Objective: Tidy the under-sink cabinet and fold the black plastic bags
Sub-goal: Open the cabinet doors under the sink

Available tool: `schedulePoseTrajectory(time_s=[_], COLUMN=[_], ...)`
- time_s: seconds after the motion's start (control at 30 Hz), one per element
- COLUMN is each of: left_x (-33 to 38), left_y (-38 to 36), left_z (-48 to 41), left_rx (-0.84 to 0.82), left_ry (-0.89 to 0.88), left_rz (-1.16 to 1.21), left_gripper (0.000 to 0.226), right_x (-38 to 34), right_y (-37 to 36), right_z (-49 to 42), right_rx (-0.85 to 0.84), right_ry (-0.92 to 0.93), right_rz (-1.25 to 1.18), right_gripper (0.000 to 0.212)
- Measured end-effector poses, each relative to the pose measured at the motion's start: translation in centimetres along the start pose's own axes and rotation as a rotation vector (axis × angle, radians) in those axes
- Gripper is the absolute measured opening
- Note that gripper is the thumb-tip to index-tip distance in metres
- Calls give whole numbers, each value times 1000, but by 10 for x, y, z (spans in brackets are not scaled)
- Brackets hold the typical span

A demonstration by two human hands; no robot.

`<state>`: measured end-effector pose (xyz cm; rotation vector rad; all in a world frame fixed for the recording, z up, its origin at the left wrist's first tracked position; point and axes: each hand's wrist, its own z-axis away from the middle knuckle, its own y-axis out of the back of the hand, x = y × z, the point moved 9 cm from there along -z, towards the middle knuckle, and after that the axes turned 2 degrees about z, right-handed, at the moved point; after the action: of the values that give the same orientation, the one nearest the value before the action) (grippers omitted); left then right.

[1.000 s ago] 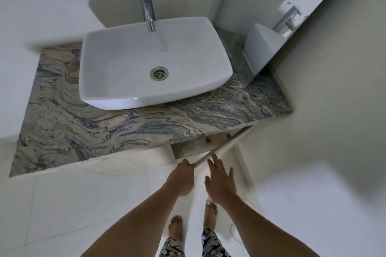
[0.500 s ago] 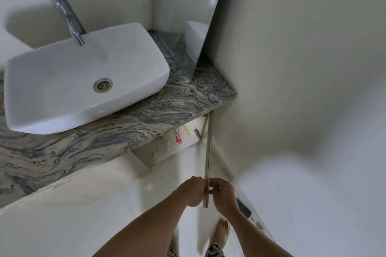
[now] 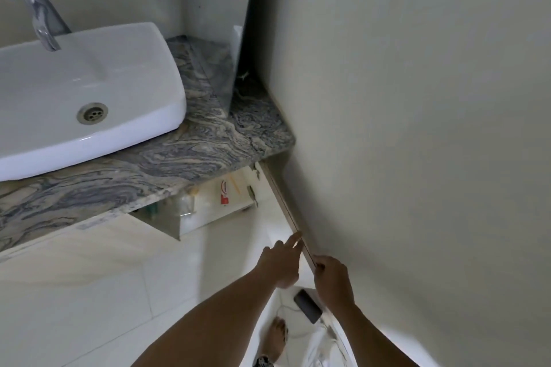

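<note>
The under-sink cabinet (image 3: 208, 211) stands open below the marbled countertop (image 3: 190, 155). Its thin door (image 3: 280, 199) is swung wide and lies nearly flat against the right wall. My right hand (image 3: 331, 280) pinches the door's outer edge at its near end. My left hand (image 3: 283, 261) is just left of it, index finger stretched out against the same edge, other fingers curled. Inside the cabinet I see a white item with a red label (image 3: 224, 194) and a clear container (image 3: 185, 205). No black plastic bags are in view.
A white basin (image 3: 89, 92) with a chrome tap (image 3: 35, 9) sits on the countertop. A mirror (image 3: 238, 48) leans in the corner. A dark phone (image 3: 308, 305) with a white cable lies on the floor by my bare foot (image 3: 275, 337).
The door has swung from half open to fully open against the right wall. Both hands followed it rightward, and the view turned right and moved closer.
</note>
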<state>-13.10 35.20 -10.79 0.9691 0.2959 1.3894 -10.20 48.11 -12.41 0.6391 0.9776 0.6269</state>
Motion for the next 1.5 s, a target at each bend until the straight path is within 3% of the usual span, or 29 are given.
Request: schedulePoseTrajectory(time_s=[0.3,0.47,0.7,0.97,1.2,1.5], left_x=[7,-22,-94,-225,-343,-449], left_y=[-11,-9,21,27,8,9], left_z=[-15,7,58,162,243,268], left_rx=[-20,38,201,378,430,434], left_ry=[51,148,290,586,787,852], left_rz=[62,123,223,349,482,462], left_gripper=[76,73,75,77,80,91], right_x=[15,13,-73,-222,-320,-393], right_y=[15,19,3,-90,-210,-305], right_z=[-15,-22,-25,0,50,57], right_rx=[-14,-51,-113,-305,-495,-543], right_ry=[12,7,226,491,717,693], right_rz=[34,117,194,227,436,587], right_gripper=[45,36,49,49,56,69])
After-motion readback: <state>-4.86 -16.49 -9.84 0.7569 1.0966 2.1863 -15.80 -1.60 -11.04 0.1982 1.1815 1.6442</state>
